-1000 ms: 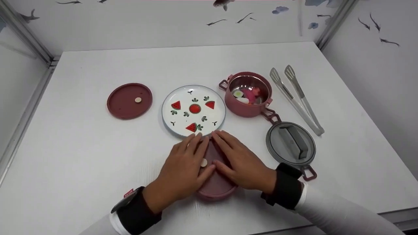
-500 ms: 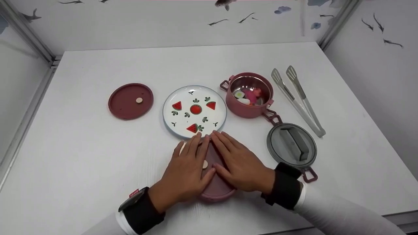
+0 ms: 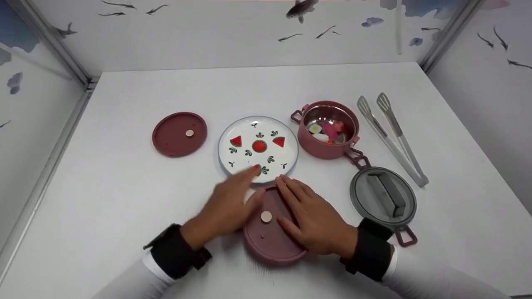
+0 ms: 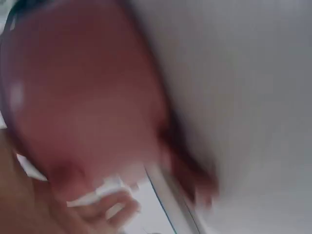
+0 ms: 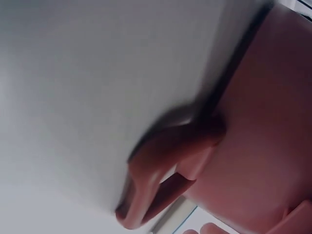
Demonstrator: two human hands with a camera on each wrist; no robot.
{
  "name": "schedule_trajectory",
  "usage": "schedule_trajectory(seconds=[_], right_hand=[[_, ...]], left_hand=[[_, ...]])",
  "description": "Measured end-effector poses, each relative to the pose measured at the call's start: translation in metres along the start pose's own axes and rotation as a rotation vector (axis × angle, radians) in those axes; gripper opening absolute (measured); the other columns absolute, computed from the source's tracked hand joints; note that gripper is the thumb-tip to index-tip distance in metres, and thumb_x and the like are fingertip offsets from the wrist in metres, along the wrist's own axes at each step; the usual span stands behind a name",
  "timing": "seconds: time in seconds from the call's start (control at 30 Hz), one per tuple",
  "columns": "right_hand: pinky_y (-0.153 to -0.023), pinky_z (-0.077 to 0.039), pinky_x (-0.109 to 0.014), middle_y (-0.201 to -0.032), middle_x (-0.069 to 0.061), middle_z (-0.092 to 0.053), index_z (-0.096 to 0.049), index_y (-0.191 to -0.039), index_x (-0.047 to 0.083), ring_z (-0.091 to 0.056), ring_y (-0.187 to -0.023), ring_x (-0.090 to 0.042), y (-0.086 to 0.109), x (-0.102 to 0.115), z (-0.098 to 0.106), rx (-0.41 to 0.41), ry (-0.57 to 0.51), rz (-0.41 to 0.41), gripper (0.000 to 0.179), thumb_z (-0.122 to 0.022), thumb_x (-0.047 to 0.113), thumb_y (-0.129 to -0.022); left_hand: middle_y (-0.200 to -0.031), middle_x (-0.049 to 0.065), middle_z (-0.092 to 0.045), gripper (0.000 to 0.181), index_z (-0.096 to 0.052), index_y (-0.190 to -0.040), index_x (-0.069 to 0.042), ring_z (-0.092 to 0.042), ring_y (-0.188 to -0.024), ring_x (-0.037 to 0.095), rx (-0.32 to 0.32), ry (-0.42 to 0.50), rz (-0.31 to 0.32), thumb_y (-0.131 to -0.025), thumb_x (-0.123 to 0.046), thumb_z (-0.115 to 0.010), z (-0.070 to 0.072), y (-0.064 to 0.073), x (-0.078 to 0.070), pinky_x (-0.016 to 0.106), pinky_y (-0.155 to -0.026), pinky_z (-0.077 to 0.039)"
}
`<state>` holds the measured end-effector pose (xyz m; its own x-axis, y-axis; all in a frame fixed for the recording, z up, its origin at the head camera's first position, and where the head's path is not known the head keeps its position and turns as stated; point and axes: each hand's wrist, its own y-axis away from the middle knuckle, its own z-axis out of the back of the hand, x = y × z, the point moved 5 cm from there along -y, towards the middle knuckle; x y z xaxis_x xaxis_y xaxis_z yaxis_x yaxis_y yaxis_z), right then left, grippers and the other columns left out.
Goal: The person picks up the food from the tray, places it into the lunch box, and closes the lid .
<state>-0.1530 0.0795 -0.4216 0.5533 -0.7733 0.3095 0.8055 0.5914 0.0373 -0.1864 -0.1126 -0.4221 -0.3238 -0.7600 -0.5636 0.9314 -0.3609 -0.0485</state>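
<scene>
A dark pink lid [image 3: 277, 245] with a pale round knob [image 3: 266, 216] lies on a pink pot [image 5: 258, 141] near the front middle. My right hand [image 3: 314, 222] rests on the lid's right side, fingers straight and together. To the left, my blurred left hand [image 3: 226, 207] is raised at the lid's edge, fingers extended and holding nothing. In the right wrist view the pot's side handle [image 5: 156, 168] juts out low over the table. The left wrist view is smeared by motion, with the pot's wall [image 4: 92, 92] filling its left part.
Behind the pot is a watermelon-patterned plate [image 3: 245, 128]. A second dark red lid [image 3: 176, 143] lies left of it. To the right are an open pot [image 3: 326, 149] with toy food pieces inside, a grey lid [image 3: 370, 199] and metal tongs [image 3: 397, 145].
My left hand has come up off the lid and shifted left, uncovering the knob. The right hand stays on the lid. The head view has tilted slightly, shifting everything right and down.
</scene>
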Motion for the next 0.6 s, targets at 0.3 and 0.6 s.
schedule_trajectory(seconds=[0.3,0.6], right_hand=[[-0.121,-0.030,-0.044,-0.168,-0.002,-0.016,-0.012,-0.162,0.018,-0.022,-0.153,-0.022,0.004,-0.002,0.006,-0.006,-0.004,-0.031,0.075,-0.037,0.056,-0.103],[-0.122,-0.029,-0.046,-0.169,-0.004,-0.014,-0.012,-0.162,0.016,-0.020,-0.154,-0.025,0.002,0.000,0.001,0.025,-0.009,-0.012,0.075,-0.036,0.056,-0.103]], left_hand=[[-0.123,0.036,-0.053,0.055,-0.040,-0.138,0.007,-0.056,-0.108,0.056,-0.208,-0.294,0.512,-0.103,-0.035,-0.041,0.099,-0.054,0.161,0.067,-0.087,-0.046],[-0.103,0.036,-0.061,0.047,-0.048,-0.120,0.017,-0.062,-0.089,0.046,-0.070,-0.134,0.633,-0.096,-0.022,-0.042,0.103,-0.045,0.206,0.050,-0.068,-0.050]])
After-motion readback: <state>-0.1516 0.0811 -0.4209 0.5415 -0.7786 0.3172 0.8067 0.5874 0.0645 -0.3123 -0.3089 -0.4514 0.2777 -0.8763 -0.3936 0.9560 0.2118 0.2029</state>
